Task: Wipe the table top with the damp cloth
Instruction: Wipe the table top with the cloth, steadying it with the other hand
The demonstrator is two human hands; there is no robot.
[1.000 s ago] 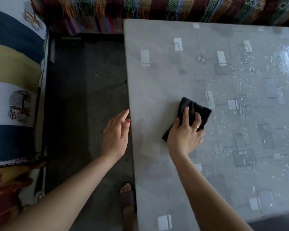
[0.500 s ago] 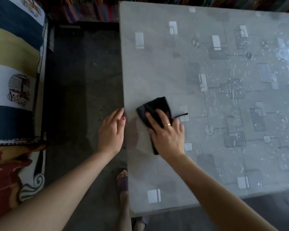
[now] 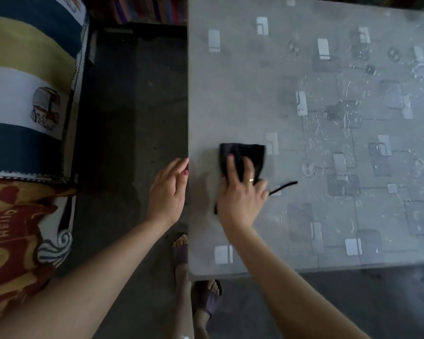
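Observation:
A black damp cloth (image 3: pixel 242 155) lies flat on the grey patterned table top (image 3: pixel 255 81), near its left edge. My right hand (image 3: pixel 240 194) presses down on the cloth with fingers spread over it; a gold ring shows on one finger. A thin black strand (image 3: pixel 284 187) of the cloth trails out to the right of the hand. My left hand (image 3: pixel 168 192) hovers flat beside the table's left edge, fingers together, holding nothing. The right part of the table glistens with water streaks (image 3: pixel 348 118).
A sofa with a striped blue, yellow and white cover (image 3: pixel 27 77) and a red patterned cushion (image 3: pixel 12 236) stands to the left. Dark floor (image 3: pixel 132 118) runs between sofa and table. My sandalled feet (image 3: pixel 201 297) are at the table's near left corner.
My right hand has slid the cloth from the middle of the table towards the left edge, then slightly back right. The view has tilted down. My left hand stays by the table edge.

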